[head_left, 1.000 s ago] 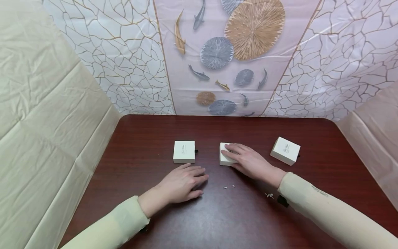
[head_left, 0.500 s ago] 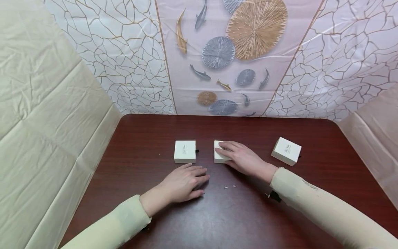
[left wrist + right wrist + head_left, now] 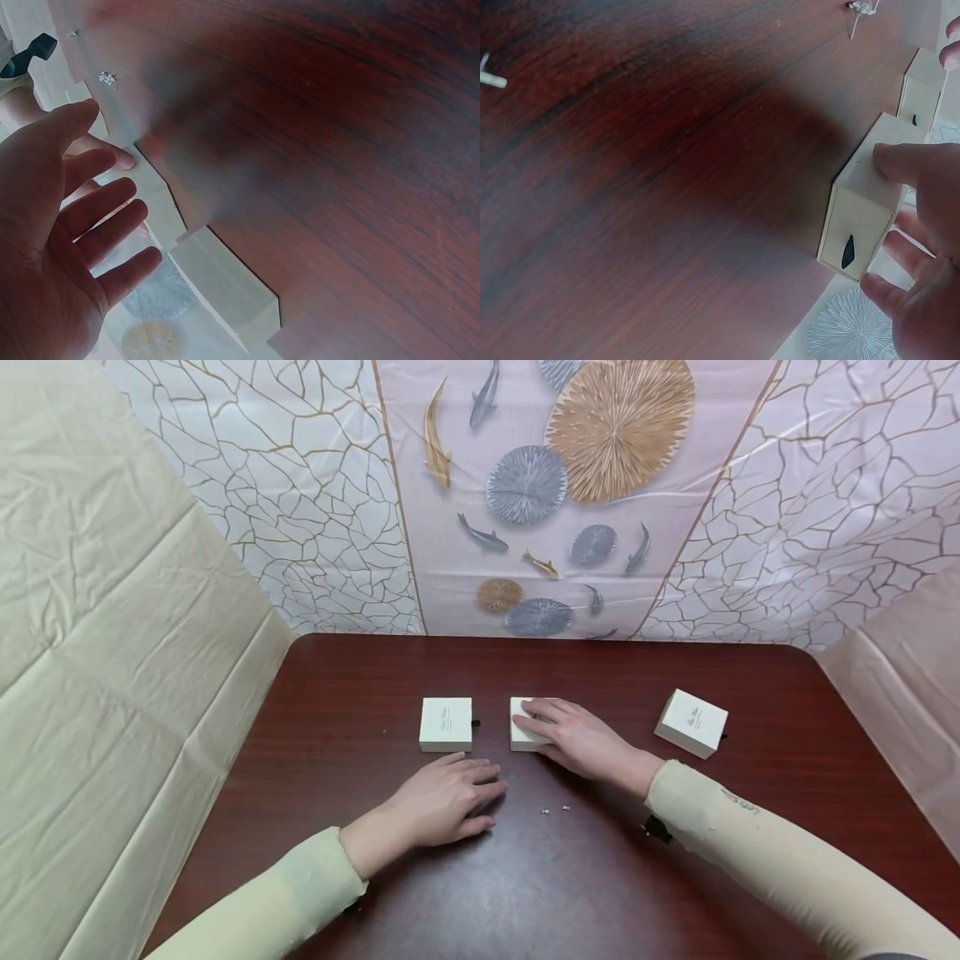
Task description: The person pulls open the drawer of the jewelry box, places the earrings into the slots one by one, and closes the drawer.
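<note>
Right grip: I have the right hand (image 3: 581,743) pinching the middle box (image 3: 521,740), thumb at its near side, fingers across its top.
Left grip: I see the left hand (image 3: 438,802) loosely spread, just in front of the left box (image 3: 446,722).
Lettering: dark script on the left box and right box (image 3: 692,722), too small for me to read.
Room: narrow gap between left and middle boxes, wider toward the skewed right one; table (image 3: 360,685) edge beyond all three.
Silvery bits (image 3: 545,812): two, before the middle box.
</note>
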### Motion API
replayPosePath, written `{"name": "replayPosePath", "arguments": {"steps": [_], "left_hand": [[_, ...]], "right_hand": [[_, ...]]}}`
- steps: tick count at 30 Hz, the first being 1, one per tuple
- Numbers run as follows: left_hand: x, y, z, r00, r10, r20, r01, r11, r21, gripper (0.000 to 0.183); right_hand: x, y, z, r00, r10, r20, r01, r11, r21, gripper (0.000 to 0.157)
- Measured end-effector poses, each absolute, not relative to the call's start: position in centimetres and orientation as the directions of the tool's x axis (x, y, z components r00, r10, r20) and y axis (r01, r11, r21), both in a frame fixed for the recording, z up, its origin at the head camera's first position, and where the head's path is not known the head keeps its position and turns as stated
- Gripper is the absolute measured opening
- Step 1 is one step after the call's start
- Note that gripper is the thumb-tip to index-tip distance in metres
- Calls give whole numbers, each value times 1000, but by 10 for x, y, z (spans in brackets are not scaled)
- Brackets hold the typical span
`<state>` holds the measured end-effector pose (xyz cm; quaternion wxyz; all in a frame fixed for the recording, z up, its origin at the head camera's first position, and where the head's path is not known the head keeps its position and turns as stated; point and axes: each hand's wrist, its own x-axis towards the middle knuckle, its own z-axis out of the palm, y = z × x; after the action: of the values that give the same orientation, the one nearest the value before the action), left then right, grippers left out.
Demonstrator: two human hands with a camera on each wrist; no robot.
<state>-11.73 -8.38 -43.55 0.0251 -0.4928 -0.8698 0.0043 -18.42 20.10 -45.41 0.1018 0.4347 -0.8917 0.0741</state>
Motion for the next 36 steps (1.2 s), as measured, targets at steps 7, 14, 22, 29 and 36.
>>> {"name": "replayPosePath", "arguments": {"steps": [7,14,22,29,36], "left_hand": [[-123,-79,-435,-496,866,64,867,498,-26,50],[-134,-65,-431,-491,865,105,870,493,8,51],[-154,-40,-430,-522,839,156,847,531,-23,49],[-173,-19,-437,-559,819,131,819,570,-71,52],[-187,-4,-444,-555,822,130,811,569,-134,54]], "right_hand": [[-184,204,-453,-605,-758,242,-789,612,-55,66],[-182,219,-441,-636,-726,263,-765,638,-88,70],[-176,248,-431,-722,-653,230,-689,711,-142,63],[-172,268,-427,-768,-608,201,-639,751,-167,54],[-169,274,-427,-788,-580,208,-616,753,-230,45]]}}
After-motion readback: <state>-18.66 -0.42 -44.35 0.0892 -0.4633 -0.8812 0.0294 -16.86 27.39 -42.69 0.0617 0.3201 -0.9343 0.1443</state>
